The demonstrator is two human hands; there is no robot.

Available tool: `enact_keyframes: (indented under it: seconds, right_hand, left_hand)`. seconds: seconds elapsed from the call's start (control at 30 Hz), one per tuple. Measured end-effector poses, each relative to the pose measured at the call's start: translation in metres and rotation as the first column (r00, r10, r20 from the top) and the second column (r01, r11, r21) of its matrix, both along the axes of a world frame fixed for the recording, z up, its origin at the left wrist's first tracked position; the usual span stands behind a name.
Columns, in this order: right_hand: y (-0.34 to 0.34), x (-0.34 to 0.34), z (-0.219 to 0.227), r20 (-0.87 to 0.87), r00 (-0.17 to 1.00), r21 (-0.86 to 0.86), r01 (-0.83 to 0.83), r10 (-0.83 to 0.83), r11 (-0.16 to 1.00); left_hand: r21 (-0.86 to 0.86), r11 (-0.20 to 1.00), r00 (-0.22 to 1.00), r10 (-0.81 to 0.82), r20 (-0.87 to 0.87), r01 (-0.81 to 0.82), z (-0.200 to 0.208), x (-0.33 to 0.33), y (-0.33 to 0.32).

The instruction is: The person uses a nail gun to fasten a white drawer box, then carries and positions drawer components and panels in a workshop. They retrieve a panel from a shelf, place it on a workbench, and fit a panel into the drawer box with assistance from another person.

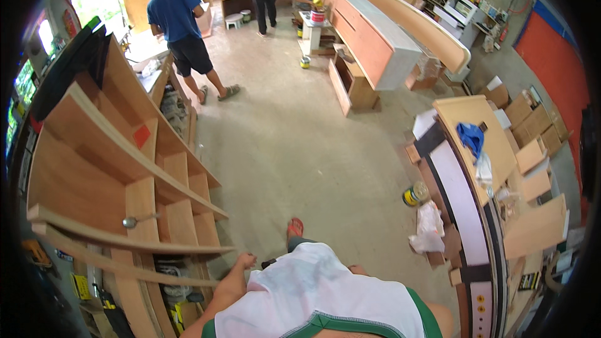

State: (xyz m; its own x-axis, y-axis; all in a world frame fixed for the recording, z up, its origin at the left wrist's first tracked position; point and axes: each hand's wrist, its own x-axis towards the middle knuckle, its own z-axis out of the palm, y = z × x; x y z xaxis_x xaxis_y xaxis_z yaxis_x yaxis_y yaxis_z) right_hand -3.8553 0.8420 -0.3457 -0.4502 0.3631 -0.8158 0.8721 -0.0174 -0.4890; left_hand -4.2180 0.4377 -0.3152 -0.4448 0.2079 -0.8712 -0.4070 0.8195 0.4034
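Head view: carpentry workshop, grey concrete floor (300,150), people standing at far benches. Left hand (245,260) hanging loosely curled, gripping nothing, just beside curved light-brown plywood shelf unit (125,175) lying at left. Right hand staying hidden behind white shirt (325,288); state impossible telling.

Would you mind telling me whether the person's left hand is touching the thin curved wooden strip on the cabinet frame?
Cannot tell. In the head view the left hand sits right at the near end of the curved wooden strip, but the picture shows neither clear contact nor a gap.
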Motion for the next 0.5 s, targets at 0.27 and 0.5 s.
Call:
enact_keyframes:
  seconds: [0.27, 0.5]
  right_hand:
    - [0.235, -0.377, 0.077, -0.144, 0.990, 0.346, 0.045, 0.005, 0.937]
    - [0.253, -0.569, 0.140, -0.646, 0.761, 0.163, 0.212, -0.058, 0.964]
  left_hand:
    - [0.208, 0.886, 0.902, 0.430, -0.042, -0.413, 0.016, -0.168, 0.093]
    - [0.208, 0.946, 0.967, 0.255, 0.001, -0.250, -0.003, -0.296, 0.197]
